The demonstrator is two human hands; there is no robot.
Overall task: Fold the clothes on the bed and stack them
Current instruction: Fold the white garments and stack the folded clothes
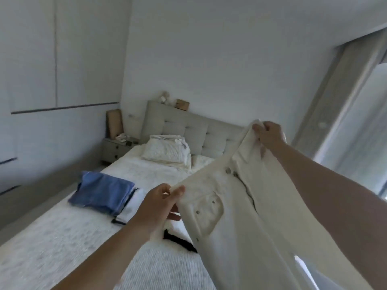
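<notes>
I hold a pair of cream-white jeans [236, 214] up in the air over the bed [62, 233], waistband stretched between my hands, legs hanging down to the lower right. My left hand [161, 201] pinches the waistband's left corner. My right hand [269, 133] grips the right corner, higher and farther away. A folded blue garment [102, 190] lies on the bed's left side on top of a folded white piece with dark trim [130, 208]. A dark and white item [180, 240] lies on the bed below the jeans, mostly hidden.
Pillows [167, 150] sit at the grey tufted headboard [188, 126]. A nightstand [117, 148] with small things stands left of the bed. White wardrobe doors [52, 80] fill the left wall. A curtain [343, 97] and window are at the right.
</notes>
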